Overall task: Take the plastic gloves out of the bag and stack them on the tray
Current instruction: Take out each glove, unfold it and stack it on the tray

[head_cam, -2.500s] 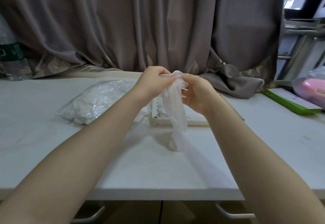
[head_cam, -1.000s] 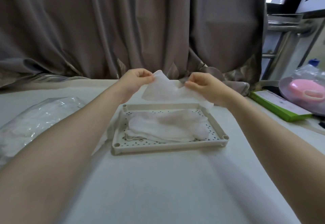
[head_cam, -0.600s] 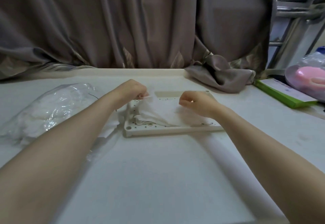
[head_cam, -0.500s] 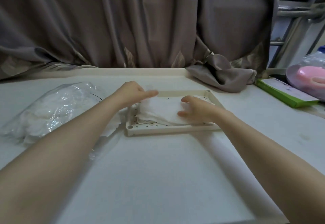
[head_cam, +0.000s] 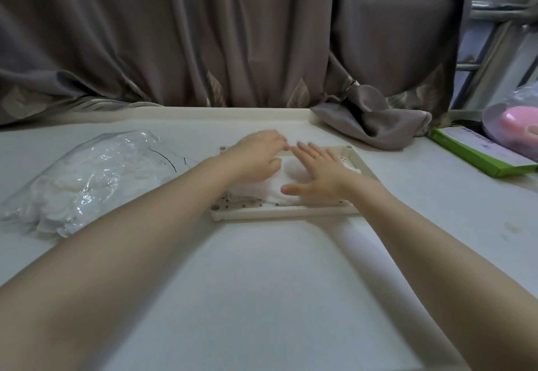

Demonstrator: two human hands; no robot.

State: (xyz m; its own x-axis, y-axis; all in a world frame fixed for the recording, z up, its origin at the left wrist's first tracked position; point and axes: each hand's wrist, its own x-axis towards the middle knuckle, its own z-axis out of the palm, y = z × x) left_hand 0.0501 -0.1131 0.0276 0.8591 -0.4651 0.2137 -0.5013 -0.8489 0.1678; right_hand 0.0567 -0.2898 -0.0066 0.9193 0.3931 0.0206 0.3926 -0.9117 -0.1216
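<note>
A pale, matte table (head_cam: 262, 298) fills the view, backed by a heavy grey-brown curtain (head_cam: 203, 36) whose hem spills onto the far right of the surface. Off to the right sits a green box (head_cam: 477, 155) with a white label, print too small to read, and beside it something pink under clear wrap (head_cam: 518, 126). On the left lies the clear bag (head_cam: 84, 178), white gloves bunched inside. Centre stage: the cream perforated tray (head_cam: 285, 212), a stack of plastic gloves (head_cam: 262, 187) lying in it. Right hand (head_cam: 317, 175) is flat, fingers straight and spread, pressing down on the stack. Left hand (head_cam: 259, 158) rests on it too, fingers extended, slightly blurred, gripping nothing.
</note>
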